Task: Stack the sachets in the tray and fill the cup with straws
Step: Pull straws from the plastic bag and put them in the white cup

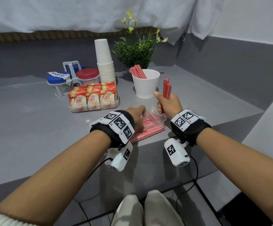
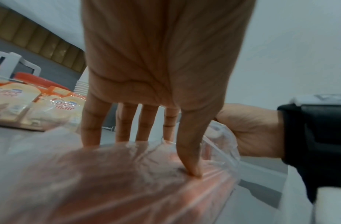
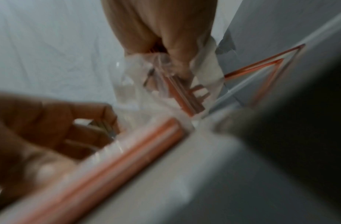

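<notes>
Red-and-white striped straws (image 1: 167, 88) are clamped upright in the right hand (image 1: 168, 101), its fingers curled round the bundle just beside the white cup (image 1: 146, 85); their lower ends are seen at the mouth of a clear plastic bag (image 1: 146, 126) lying flat on the grey worktop (image 1: 34, 128). More straws (image 1: 138, 71) are already leaned inside the cup, against its left rim. The bag is pressed down by the left hand (image 1: 138, 117) – its grip is apart, fingers straight and spread, with the thumb (image 2: 190, 151) planted on the plastic over the straws packed within (the left wrist view shows this plainly; the right wrist view is blurred). Sachets (image 1: 92, 97) marked "Coffee mate" are stood in rows in the clear tray (image 1: 77, 110), left of the cup and well apart from both hands. Behind the tray a stack of paper cups (image 1: 105, 62) is set upside down; jars with a blue lid (image 1: 57, 79) and a red lid (image 1: 88, 73) are held in a white rack to its left – a green plant (image 1: 134, 49) is placed behind the cup. Two loose straws (image 3: 261, 65) are seen lying on the worktop in the right wrist view.
</notes>
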A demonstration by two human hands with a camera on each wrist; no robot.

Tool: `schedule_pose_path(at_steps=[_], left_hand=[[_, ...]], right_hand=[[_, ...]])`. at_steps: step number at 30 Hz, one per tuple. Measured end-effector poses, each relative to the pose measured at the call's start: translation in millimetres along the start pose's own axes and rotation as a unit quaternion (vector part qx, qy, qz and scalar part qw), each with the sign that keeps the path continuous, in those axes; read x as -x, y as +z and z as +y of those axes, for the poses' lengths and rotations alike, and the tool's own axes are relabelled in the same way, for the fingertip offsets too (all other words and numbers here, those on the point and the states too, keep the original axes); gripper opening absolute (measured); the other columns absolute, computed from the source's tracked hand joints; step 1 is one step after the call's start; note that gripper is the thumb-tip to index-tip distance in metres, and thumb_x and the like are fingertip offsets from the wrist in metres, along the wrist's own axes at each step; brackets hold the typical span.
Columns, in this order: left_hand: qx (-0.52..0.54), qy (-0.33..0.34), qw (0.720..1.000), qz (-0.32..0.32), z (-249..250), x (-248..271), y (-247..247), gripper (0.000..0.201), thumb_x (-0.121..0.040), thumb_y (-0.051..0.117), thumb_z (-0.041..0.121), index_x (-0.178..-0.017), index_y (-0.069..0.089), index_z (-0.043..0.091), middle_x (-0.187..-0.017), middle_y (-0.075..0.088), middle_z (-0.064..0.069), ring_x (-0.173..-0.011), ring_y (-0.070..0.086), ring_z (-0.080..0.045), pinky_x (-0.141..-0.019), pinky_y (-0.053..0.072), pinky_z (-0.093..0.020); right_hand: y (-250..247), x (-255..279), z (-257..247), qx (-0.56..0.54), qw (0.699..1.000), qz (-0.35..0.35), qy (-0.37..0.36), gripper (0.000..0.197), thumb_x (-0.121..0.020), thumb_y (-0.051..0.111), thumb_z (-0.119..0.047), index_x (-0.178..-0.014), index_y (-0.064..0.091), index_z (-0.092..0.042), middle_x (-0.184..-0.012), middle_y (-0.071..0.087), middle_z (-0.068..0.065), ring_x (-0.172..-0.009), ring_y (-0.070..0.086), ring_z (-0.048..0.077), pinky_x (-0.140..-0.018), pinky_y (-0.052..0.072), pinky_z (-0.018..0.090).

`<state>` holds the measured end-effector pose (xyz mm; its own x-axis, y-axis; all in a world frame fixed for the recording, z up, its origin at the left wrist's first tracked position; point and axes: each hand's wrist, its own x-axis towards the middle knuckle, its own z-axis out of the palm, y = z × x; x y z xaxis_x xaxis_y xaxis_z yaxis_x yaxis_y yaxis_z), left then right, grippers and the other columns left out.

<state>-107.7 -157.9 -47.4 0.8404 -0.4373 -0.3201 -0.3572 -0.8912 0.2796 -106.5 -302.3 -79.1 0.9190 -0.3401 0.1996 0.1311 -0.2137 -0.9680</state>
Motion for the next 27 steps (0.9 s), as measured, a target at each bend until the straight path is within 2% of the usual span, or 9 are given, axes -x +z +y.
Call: schedule_pose_path(at_steps=[5,8,11,14,19,21,23,25,27], left_hand=[[-0.010,-0.001,1.000,-0.001,1.4,-1.0,-2.0,0.052,-0.079,0.071,0.027,-0.120,0.040,0.019,-0.126,0.052,-0.010,-0.097,0.049,-0.025,-0.085,0.043,-0.036],[0.005,0.005,1.000,0.008,7.7,-0.9,-7.1,0.054,-0.081,0.069,0.026,-0.123,0.038,0.017,-0.129,0.050,-0.011,-0.104,0.051,-0.026,-0.089,0.043,-0.036],[0.016,0.036,0.998,0.049,20.5,-1.3,-11.5,0.056,-0.082,0.068,0.023,-0.126,0.036,0.011,-0.129,0.049,-0.014,-0.103,0.048,-0.024,-0.089,0.040,-0.033],[0.019,0.051,0.996,0.067,34.2,-5.5,-11.5,0.064,-0.079,0.071,0.027,-0.130,0.034,0.015,-0.130,0.046,-0.014,-0.113,0.048,-0.028,-0.092,0.039,-0.034],[0.006,0.032,0.999,0.002,49.6,-9.6,-5.0,0.072,-0.081,0.069,0.030,-0.139,0.029,0.017,-0.140,0.042,-0.013,-0.126,0.043,-0.031,-0.102,0.037,-0.041],[-0.001,0.025,1.000,-0.007,51.8,-11.0,-2.4,0.074,-0.081,0.068,0.030,-0.141,0.027,0.017,-0.140,0.043,-0.013,-0.126,0.044,-0.031,-0.101,0.038,-0.042],[0.000,0.016,1.000,-0.015,51.5,-12.4,-0.1,0.076,-0.081,0.069,0.031,-0.142,0.025,0.018,-0.139,0.044,-0.012,-0.126,0.044,-0.030,-0.101,0.038,-0.042],[0.010,0.007,1.000,-0.022,49.2,-13.3,1.7,0.080,-0.080,0.069,0.033,-0.144,0.022,0.020,-0.141,0.043,-0.011,-0.127,0.044,-0.030,-0.101,0.038,-0.042],[0.017,0.002,1.000,-0.025,46.6,-13.6,2.5,0.084,-0.081,0.068,0.034,-0.146,0.017,0.021,-0.145,0.040,-0.011,-0.130,0.041,-0.030,-0.104,0.036,-0.042]], right_hand=[[-16.7,-16.1,-29.4,0.014,0.999,0.025,-0.039,0.037,-0.091,0.056,-0.026,-0.057,0.044,-0.017,-0.047,0.041,-0.002,-0.034,0.038,0.003,-0.044,0.040,0.017],[-38.4,-27.8,-45.1,0.134,0.989,-0.007,-0.063,0.031,-0.087,0.062,-0.023,-0.060,0.048,-0.016,-0.052,0.043,-0.002,-0.035,0.040,0.003,-0.041,0.038,0.016],[-59.2,-32.1,-47.0,0.320,0.942,-0.090,-0.043,0.006,-0.082,0.067,-0.014,-0.083,0.065,-0.007,-0.058,0.047,-0.003,-0.038,0.047,0.002,-0.041,0.035,0.009],[-71.1,-32.4,-35.8,0.445,0.883,-0.150,-0.008,0.022,-0.080,0.067,-0.007,-0.102,0.068,-0.009,-0.065,0.049,-0.006,-0.056,0.049,0.005,-0.054,0.037,0.015],[-73.6,-25.3,-8.2,0.543,0.813,-0.208,0.007,0.029,-0.071,0.072,-0.009,-0.099,0.069,-0.015,-0.072,0.058,-0.001,-0.074,0.057,0.020,-0.065,0.046,0.024],[-70.9,-22.8,-1.6,0.555,0.807,-0.202,-0.017,0.015,-0.075,0.068,-0.010,-0.090,0.068,-0.009,-0.076,0.059,0.005,-0.075,0.056,0.023,-0.068,0.043,0.027],[-68.5,-22.1,2.8,0.556,0.806,-0.200,-0.038,0.007,-0.082,0.062,-0.010,-0.084,0.066,-0.005,-0.069,0.053,0.004,-0.073,0.052,0.022,-0.067,0.038,0.026],[-68.8,-22.6,7.3,0.547,0.812,-0.200,-0.046,0.009,-0.084,0.058,-0.010,-0.076,0.063,-0.009,-0.067,0.052,0.004,-0.074,0.054,0.024,-0.068,0.041,0.029],[-73.1,-26.0,11.3,0.522,0.834,-0.173,-0.041,0.010,-0.087,0.057,-0.013,-0.082,0.066,-0.011,-0.075,0.059,0.007,-0.076,0.059,0.026,-0.072,0.048,0.032]])
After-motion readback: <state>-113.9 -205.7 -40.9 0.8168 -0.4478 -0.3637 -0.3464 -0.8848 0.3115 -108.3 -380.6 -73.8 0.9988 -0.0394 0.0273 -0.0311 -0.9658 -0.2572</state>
